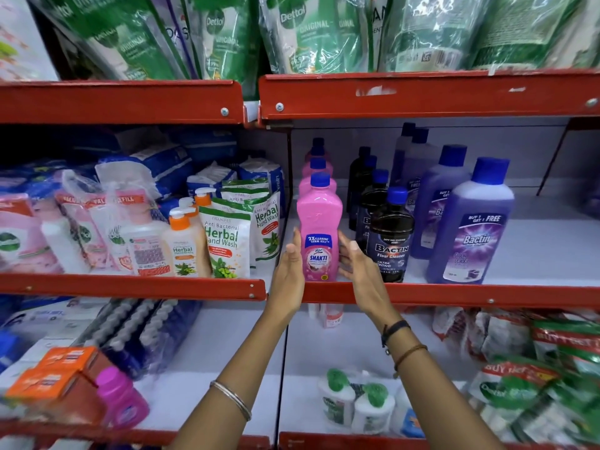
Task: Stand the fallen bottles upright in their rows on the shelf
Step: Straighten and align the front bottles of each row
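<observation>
A pink Shakti bottle (pixel 319 228) with a blue cap stands upright at the front of its row on the middle shelf (pixel 454 295). Two more pink bottles stand behind it. My left hand (pixel 289 271) is at its left side and my right hand (pixel 352 258) at its right side, both with fingers apart and not gripping; touch is unclear. To the right a row of black Bactin floor cleaner bottles (pixel 391 238) and rows of purple Bactin bottles (pixel 470 222) stand upright.
Herbal hand wash pouches (pixel 227 241) and pump bottles (pixel 183 245) fill the shelf bay to the left. Green Dettol refill pouches (pixel 302 30) sit on the shelf above. The lower shelf holds small white bottles (pixel 354 404), packets and a pink bottle (pixel 121 397).
</observation>
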The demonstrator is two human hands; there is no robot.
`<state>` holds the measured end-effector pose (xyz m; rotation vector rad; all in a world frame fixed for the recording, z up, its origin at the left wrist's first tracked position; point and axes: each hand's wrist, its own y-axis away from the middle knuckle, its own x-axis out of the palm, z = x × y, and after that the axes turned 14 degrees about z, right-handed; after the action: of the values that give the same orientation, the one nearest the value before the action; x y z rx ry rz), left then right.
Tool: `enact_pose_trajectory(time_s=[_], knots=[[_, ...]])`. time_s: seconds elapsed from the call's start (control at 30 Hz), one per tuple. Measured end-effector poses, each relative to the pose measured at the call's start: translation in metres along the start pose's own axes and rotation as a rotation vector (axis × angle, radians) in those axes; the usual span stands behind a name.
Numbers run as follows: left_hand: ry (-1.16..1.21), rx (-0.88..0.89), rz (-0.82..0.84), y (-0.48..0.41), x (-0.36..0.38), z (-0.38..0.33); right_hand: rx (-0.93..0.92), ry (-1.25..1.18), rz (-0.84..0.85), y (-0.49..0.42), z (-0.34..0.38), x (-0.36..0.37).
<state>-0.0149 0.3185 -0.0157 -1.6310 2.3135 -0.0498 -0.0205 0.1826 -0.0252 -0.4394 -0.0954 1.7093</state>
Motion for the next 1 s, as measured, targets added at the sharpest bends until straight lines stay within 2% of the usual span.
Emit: enact_pose_trajectory(time_s=[0.43,0.87,0.93,1.0], knots=[[-0.217,-0.023,0.059,0.02,-0.011,0.007,-0.023,-0.035,-0.058,0.011,-0.013,0.007],[-0.194,-0.028,0.074,0.021,-0.01,0.007,-0.045,0.013,-0.088,0.018,-0.001,0.015],[-0.163,0.011,0.012,0.022,-0.006,0.012,-0.066,0.008,-0.137,0.023,-0.003,0.015],[-0.152,0.08,-0.12,0.027,0.004,0.019,-0.12,0.045,-0.323,0.032,-0.009,0.011]])
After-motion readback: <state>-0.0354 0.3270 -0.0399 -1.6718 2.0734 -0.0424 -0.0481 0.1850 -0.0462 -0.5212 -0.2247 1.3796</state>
